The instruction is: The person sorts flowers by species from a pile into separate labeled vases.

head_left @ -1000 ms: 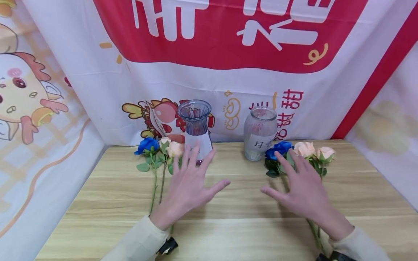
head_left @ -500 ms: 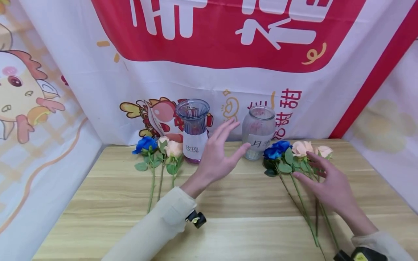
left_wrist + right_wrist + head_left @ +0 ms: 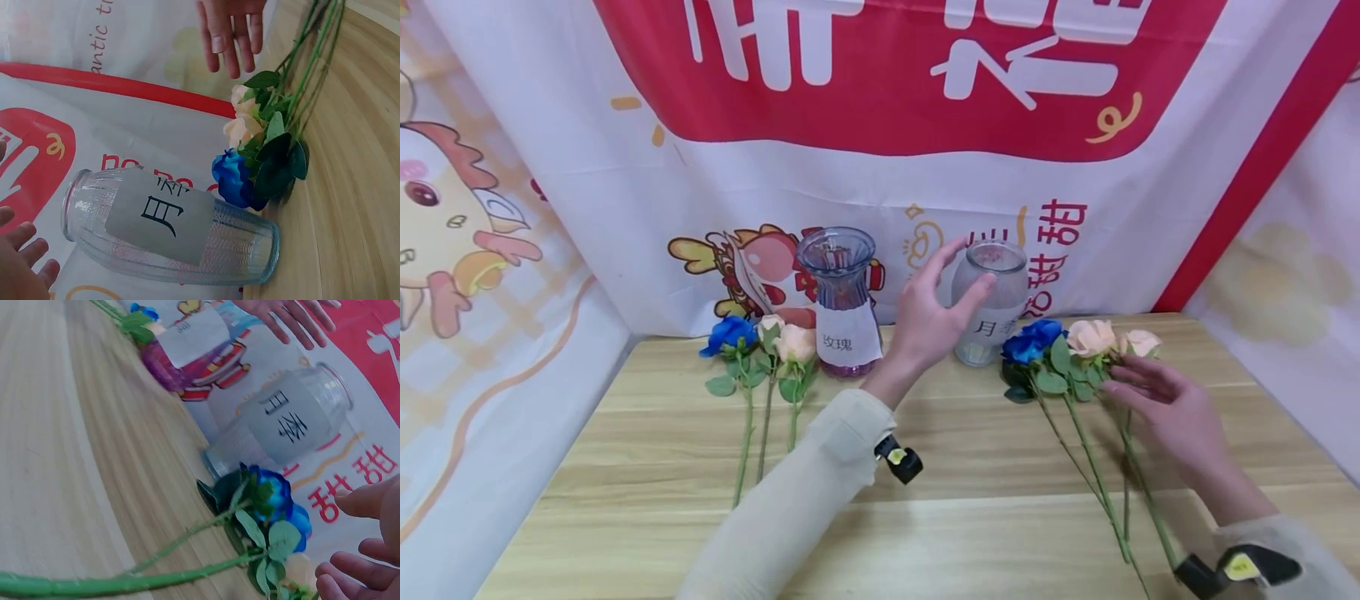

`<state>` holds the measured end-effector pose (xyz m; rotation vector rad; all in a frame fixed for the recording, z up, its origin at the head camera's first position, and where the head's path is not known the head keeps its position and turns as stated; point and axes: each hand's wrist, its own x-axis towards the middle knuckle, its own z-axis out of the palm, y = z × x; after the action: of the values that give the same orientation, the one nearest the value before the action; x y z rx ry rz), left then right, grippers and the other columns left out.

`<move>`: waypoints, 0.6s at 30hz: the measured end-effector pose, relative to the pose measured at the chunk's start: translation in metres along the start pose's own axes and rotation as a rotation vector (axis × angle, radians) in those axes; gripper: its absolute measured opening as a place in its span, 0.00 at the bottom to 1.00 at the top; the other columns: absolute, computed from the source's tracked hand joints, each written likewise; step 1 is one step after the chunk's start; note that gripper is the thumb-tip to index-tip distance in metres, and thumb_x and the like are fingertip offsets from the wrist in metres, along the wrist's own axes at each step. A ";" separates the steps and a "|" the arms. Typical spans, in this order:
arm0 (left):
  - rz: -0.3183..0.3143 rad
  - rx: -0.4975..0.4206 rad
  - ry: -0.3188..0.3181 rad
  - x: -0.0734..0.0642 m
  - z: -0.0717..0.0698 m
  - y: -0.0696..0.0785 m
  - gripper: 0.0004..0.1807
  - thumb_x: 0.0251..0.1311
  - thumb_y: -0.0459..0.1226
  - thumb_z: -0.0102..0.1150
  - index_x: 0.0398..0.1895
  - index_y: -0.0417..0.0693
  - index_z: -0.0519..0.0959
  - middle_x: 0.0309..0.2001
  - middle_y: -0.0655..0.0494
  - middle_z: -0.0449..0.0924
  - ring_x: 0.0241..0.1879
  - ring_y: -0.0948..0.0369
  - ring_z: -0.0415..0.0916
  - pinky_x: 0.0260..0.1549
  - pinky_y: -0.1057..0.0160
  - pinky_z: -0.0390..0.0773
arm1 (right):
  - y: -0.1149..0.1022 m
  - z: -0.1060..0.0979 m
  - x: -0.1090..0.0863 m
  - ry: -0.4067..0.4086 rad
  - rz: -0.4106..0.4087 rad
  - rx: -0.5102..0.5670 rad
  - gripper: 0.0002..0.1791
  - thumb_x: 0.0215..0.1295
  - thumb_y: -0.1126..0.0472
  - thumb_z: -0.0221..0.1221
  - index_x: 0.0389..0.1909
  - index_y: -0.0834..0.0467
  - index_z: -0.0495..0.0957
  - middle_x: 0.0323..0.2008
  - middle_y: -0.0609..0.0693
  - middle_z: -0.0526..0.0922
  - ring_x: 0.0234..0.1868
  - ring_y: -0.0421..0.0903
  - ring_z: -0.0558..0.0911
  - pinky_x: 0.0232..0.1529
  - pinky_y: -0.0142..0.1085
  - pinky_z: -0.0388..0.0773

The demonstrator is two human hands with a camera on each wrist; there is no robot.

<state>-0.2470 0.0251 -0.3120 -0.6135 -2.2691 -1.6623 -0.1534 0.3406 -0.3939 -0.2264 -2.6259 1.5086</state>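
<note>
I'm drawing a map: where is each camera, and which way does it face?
Head: on the head, facing forward and down at the pale wooden table; left hand, right hand and cream sleeves show.
Left wrist: on that wrist, facing the clear rounded glass vase; both hands show.
Right wrist: on that wrist, facing green-stemmed blue and peach flowers and that vase; both hands show.
Both wrist views share vase and flowers.

I hold my bare left hand [image 3: 932, 321] up, thumb parted from the fingers, my cream-sleeved left arm [image 3: 797, 492] slanting forward and rightward. My bare right hand [image 3: 1180, 412] has gently bent fingers, its forearm [image 3: 1243, 496] angled leftward.
</note>
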 end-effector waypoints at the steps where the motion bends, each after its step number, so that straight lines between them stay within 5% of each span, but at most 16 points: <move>1: -0.006 -0.017 0.006 0.003 0.002 0.000 0.37 0.70 0.60 0.61 0.80 0.69 0.67 0.78 0.68 0.70 0.79 0.62 0.65 0.78 0.46 0.67 | 0.002 -0.002 0.001 0.004 0.016 0.021 0.42 0.71 0.41 0.67 0.79 0.55 0.66 0.46 0.14 0.80 0.45 0.14 0.79 0.44 0.14 0.78; 4: -0.029 -0.065 0.025 0.012 0.008 -0.002 0.38 0.69 0.58 0.64 0.81 0.66 0.66 0.78 0.70 0.70 0.79 0.66 0.64 0.79 0.54 0.66 | 0.008 -0.009 0.005 0.003 0.041 0.114 0.37 0.71 0.46 0.68 0.77 0.51 0.70 0.44 0.14 0.82 0.44 0.16 0.81 0.44 0.14 0.79; 10: -0.107 -0.132 0.048 0.028 0.019 -0.010 0.40 0.68 0.58 0.66 0.81 0.66 0.66 0.78 0.74 0.69 0.80 0.68 0.62 0.82 0.54 0.61 | 0.020 -0.019 0.008 -0.022 0.080 0.469 0.19 0.69 0.61 0.71 0.56 0.39 0.81 0.42 0.26 0.90 0.42 0.26 0.89 0.42 0.22 0.86; 18: -0.144 -0.171 0.029 0.042 0.035 -0.021 0.44 0.65 0.55 0.71 0.82 0.59 0.65 0.79 0.69 0.68 0.80 0.64 0.63 0.81 0.51 0.64 | 0.035 -0.027 0.013 -0.025 0.180 0.510 0.18 0.68 0.60 0.72 0.54 0.44 0.80 0.38 0.31 0.90 0.40 0.31 0.90 0.43 0.26 0.88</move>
<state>-0.2923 0.0605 -0.3219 -0.4678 -2.2129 -1.9349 -0.1592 0.3828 -0.4105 -0.4029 -2.1822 2.1829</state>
